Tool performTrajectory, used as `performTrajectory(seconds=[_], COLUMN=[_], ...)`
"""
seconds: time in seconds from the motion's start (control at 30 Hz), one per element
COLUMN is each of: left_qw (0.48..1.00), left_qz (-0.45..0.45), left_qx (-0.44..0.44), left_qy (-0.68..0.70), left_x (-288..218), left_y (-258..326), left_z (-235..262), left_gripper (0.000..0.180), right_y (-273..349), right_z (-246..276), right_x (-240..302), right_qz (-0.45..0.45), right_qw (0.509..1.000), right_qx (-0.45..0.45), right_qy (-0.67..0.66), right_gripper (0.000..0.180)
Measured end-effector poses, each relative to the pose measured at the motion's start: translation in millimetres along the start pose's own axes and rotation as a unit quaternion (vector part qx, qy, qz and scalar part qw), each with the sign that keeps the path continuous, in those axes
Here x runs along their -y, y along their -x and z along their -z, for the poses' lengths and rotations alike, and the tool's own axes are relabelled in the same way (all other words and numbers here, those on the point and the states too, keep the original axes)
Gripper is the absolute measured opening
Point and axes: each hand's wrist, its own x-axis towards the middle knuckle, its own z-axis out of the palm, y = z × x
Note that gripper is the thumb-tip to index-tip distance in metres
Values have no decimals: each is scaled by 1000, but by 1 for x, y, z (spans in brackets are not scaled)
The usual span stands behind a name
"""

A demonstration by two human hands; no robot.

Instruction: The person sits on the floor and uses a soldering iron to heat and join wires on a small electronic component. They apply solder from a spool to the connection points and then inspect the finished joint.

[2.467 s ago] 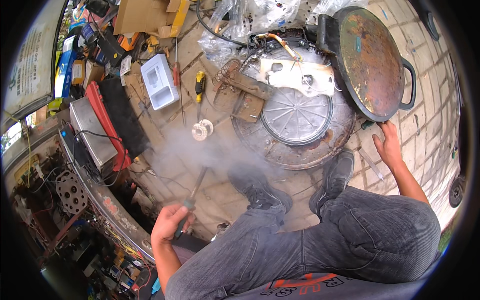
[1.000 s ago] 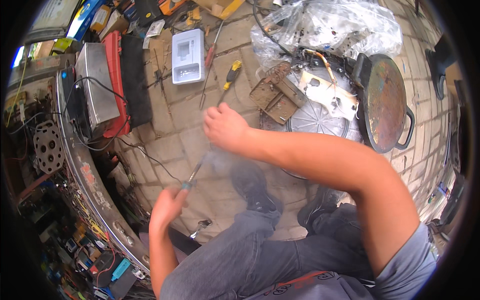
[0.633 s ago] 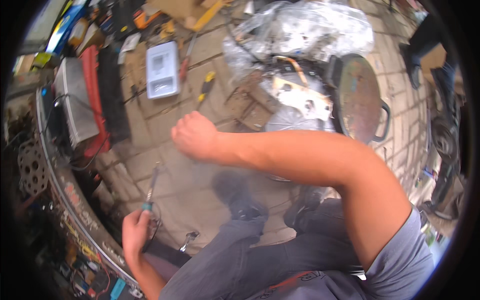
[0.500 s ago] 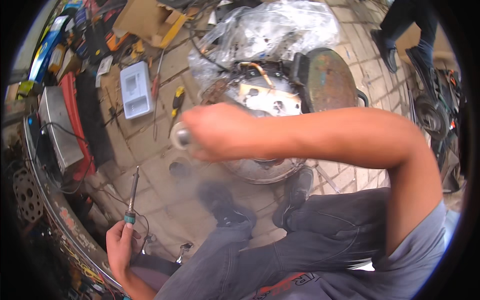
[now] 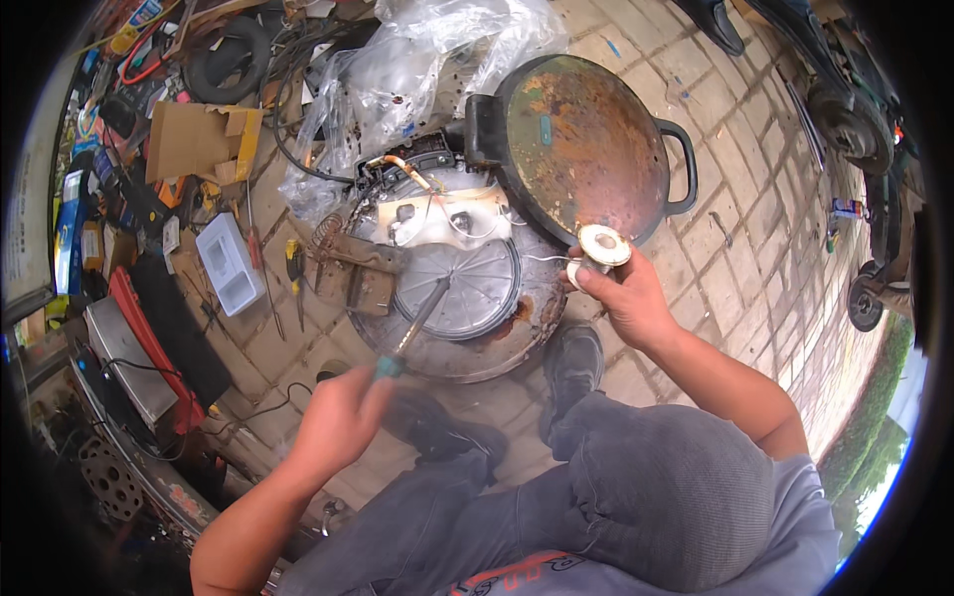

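My left hand [image 5: 338,422] is closed round the green handle of a soldering iron [image 5: 409,336]. The iron's tip points up and away over a ribbed round metal plate [image 5: 477,293]; whether it touches cannot be told. In my right hand [image 5: 633,306] is a white spool of solder wire [image 5: 603,245], held beside the near right edge of the opened round appliance. A thin silvery wire [image 5: 545,258] runs left from the spool. The appliance's body has a white sheet [image 5: 462,221] and a copper-coloured tube [image 5: 409,171]. Its rusty round half [image 5: 586,129] with a black handle lies behind.
Clear plastic sheeting [image 5: 437,60] lies beyond the appliance. On the paving to the left are a yellow-black screwdriver [image 5: 294,266], a pale blue tray [image 5: 231,263] and a cardboard box [image 5: 194,142]. A person's shoe [image 5: 717,25] shows at the top right.
My left hand has brought the soldering iron from the lower left to over the appliance. My right hand has moved from the left side to the right with the spool. The view has shifted.
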Motion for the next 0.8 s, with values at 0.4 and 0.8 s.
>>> performTrajectory(seconds=[0.4,0.8], left_qw=[993,987], left_qz=[64,84], left_qx=[-37,-1], left_qy=[95,138], left_x=[1,2], left_y=[-50,-63], left_z=[-31,-27], left_gripper=[31,27], right_y=[-42,-54], right_z=[-39,-48], right_x=[-41,-56], right_qz=[184,285], right_qw=[948,918], right_qx=[28,45], right_qy=[257,272], right_gripper=[55,54])
